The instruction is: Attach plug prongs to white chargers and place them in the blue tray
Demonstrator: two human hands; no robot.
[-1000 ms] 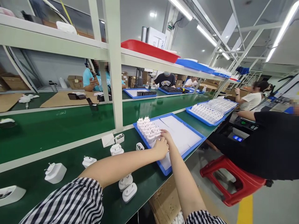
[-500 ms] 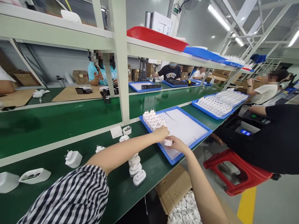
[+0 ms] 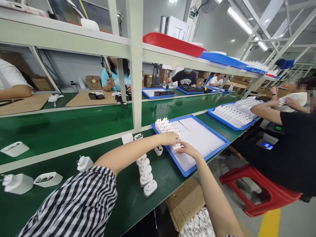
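Over the near left part of a blue tray (image 3: 214,146) lined with white paper, both my hands meet at a white plug charger (image 3: 175,146). My left hand (image 3: 170,138) curls over its far side, partly hiding it. From the near side, my right hand (image 3: 189,149) pinches it between thumb and fingers. Rows of similar white chargers (image 3: 164,125) stand with pins up along the tray's left side, touching the one in my hands or very close. Left of the tray, a line of white chargers (image 3: 146,178) stands on the green bench, beside an open white housing (image 3: 159,150).
More housings (image 3: 48,179) and chargers (image 3: 18,183) lie at the left. A shelf post (image 3: 135,72) rises behind my left arm. Another filled blue tray (image 3: 232,113) stands farther right. A co-worker in black sits by a red stool (image 3: 259,187). Below the bench is an open carton (image 3: 185,200).
My hands have brought the charger in against the end of the row, and my left hand lies flatter over it. The view has shifted left. At the right, a co-worker's arm has reached forward.
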